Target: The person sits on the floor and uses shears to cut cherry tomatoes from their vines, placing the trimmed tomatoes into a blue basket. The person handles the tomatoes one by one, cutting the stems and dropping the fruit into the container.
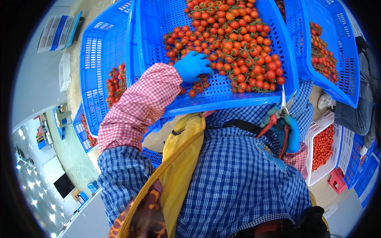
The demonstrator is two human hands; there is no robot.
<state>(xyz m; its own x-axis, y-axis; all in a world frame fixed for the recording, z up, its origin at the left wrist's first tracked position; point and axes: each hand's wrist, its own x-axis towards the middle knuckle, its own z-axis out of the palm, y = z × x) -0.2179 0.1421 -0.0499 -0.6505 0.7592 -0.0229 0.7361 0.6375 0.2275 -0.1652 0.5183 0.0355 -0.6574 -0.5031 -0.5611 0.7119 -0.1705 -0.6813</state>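
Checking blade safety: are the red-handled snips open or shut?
Open: the snips in the right hand show blade tips spread apart.

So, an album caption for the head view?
Left grip among tomatoes in a blue crate, right grip holding red-handled snips.

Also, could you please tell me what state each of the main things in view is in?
Tomatoes: red to orange, many on stems
Shears: blades parted
Left grip: gloved, at the tomatoes; hold unclear
Right grip: gloved, closed on shears
Front blue crate: partly filled
Left blue crate: partly filled
Right blue crate: partly filled
White crate: holding tomatoes, depth unclear
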